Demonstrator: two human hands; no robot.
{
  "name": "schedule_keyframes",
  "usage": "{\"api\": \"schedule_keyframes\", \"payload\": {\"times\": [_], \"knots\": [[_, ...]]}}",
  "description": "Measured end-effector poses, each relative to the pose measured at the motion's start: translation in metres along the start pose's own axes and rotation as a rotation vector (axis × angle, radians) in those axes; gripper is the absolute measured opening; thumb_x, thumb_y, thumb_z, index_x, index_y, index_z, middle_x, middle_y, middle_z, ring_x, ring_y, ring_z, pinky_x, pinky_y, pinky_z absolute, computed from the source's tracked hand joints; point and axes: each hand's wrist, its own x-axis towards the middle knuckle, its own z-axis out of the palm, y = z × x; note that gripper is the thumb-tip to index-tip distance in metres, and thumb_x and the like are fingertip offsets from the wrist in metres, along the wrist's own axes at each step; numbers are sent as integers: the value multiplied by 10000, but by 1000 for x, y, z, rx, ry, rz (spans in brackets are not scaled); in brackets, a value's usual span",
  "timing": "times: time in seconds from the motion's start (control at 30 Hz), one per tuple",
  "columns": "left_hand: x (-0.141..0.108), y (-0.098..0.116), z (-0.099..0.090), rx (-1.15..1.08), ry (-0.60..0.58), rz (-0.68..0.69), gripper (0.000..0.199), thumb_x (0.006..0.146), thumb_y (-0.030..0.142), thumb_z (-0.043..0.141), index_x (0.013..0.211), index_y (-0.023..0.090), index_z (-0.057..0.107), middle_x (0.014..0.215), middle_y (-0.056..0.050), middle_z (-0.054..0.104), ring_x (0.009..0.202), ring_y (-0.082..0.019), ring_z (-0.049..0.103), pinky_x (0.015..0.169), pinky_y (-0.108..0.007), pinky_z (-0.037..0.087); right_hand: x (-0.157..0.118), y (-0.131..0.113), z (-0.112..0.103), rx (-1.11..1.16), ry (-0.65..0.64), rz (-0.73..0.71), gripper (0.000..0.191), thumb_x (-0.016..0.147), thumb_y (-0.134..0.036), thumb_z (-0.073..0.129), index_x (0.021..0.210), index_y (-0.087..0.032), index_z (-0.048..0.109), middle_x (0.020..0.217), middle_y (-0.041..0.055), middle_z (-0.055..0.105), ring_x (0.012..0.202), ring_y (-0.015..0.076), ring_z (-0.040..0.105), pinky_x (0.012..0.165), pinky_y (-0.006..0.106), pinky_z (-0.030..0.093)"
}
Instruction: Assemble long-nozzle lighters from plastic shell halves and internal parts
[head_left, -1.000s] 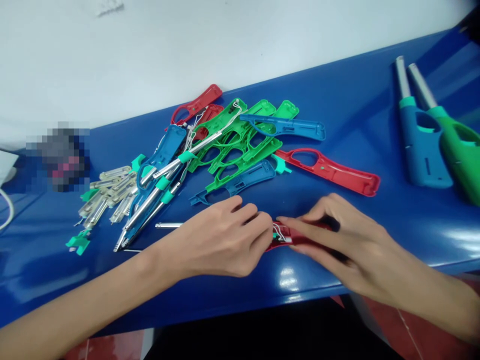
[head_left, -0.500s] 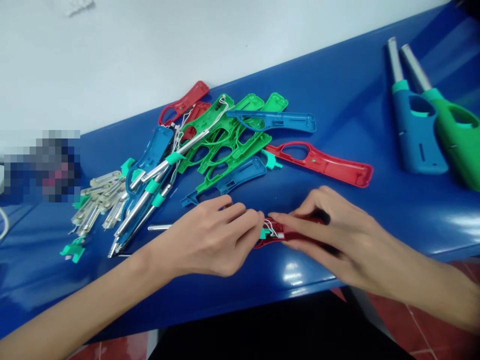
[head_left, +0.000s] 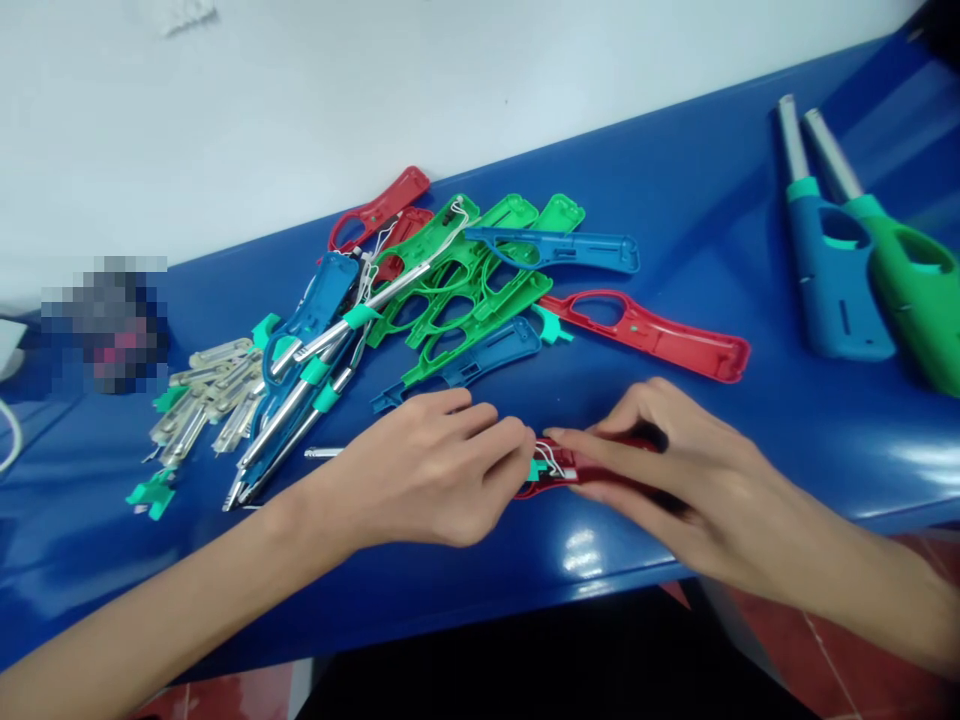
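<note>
A red lighter half-shell lies low over the front of the table, open side up. Inside it show white wires and a teal trigger. My right hand grips its handle end between thumb and fingers. At the other end, my left hand is closed over the front of the shell and hides that part. From behind its wrist side a metal tube pokes out to the left. Just beyond my hands rests another red half-shell, with a teal trigger near its tip.
Green half-shells and a blue half-shell are heaped at the back. Metal lighter tubes with teal collars lie left of them, beside pale fuel tanks. Whole blue and green lighters lie far right.
The view has shifted slightly, so the table things appear a little further right and lower. Both hands keep nearly the same hold on the red half-shell.
</note>
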Motion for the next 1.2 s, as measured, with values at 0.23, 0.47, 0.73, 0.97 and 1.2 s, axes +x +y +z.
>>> {"api": "schedule_keyframes", "payload": {"times": [0.23, 0.47, 0.73, 0.97, 1.2], "knots": [[-2, -7, -6, -210, -125, -187, 184, 1023, 185, 615, 1068, 157, 792, 940, -43, 758, 690, -216, 680, 603, -360, 506, -2, -2, 0, -1, 19, 9, 398, 1054, -244, 594, 1450, -280, 577, 1074, 29, 547, 952, 156, 553, 807, 286, 491], [-9, -10, -12, -406, -213, -308, 202, 994, 248, 693, 1181, 179, 728, 1076, -43, 747, 844, -234, 736, 717, -362, 546, 0, -3, 0, -22, 10, 25, 377, 1061, -290, 584, 1438, -303, 583, 1048, 26, 549, 918, 160, 572, 765, 291, 494], [-19, 6, -16, -538, -140, -451, 262, 1026, 332, 660, 1260, 220, 705, 1177, -42, 717, 968, -199, 704, 858, -349, 542, -1, -4, 1, -11, 18, 52, 387, 1059, -323, 573, 1445, -312, 592, 1054, 40, 578, 927, 197, 614, 745, 332, 524], [-12, 2, 4, -676, 1, -529, 238, 858, 303, 857, 1055, 187, 790, 986, -16, 747, 863, -164, 701, 767, -265, 541, -1, -5, 0, -15, 4, 74, 364, 1057, -325, 579, 1420, -334, 602, 1033, 39, 578, 926, 208, 621, 734, 349, 535], [0, -8, 1, -703, -110, -529, 243, 801, 277, 905, 987, 165, 797, 892, -12, 715, 746, -136, 666, 646, -228, 506, 0, -4, 0, 4, 19, 79, 350, 1051, -348, 579, 1394, -347, 649, 1005, 51, 610, 890, 231, 633, 704, 368, 548]]}}
